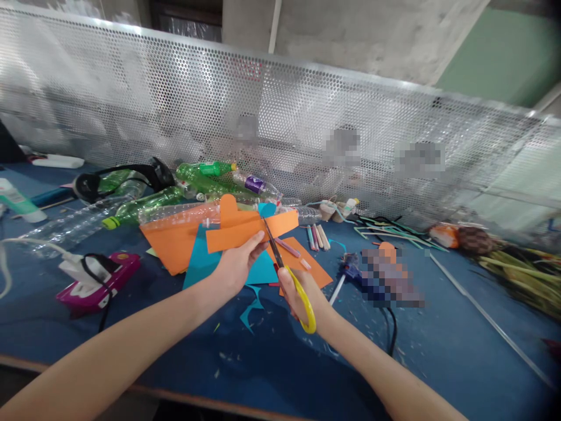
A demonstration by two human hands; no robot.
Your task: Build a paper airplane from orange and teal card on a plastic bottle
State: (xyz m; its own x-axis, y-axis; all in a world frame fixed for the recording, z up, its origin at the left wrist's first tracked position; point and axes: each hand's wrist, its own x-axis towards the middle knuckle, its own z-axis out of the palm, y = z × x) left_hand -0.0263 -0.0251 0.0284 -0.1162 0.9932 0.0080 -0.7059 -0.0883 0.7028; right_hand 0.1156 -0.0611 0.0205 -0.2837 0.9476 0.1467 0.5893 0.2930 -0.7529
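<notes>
My left hand [236, 263] is closed on a strip of orange paper [234, 232], raised above the blue table. In my right hand [302, 292] is a pair of scissors [305, 298] with yellow handles. Their dark blades reach up to the orange paper near my left fingertips; whether they cut through it I cannot tell. Beneath my hands lie a blue paper sheet [199, 260] and another orange sheet [318, 269]. A larger orange sheet [169, 245] rests to the left. Curled blue paper scraps [252, 310] are scattered in front.
Several plastic bottles [149, 204] lie behind the paper. A magenta power strip [99, 286] sits at left, marker pens [318, 237] behind right. A blue glue gun [366, 280] with a black cord lies at right. A perforated metal screen [298, 123] borders the table's back.
</notes>
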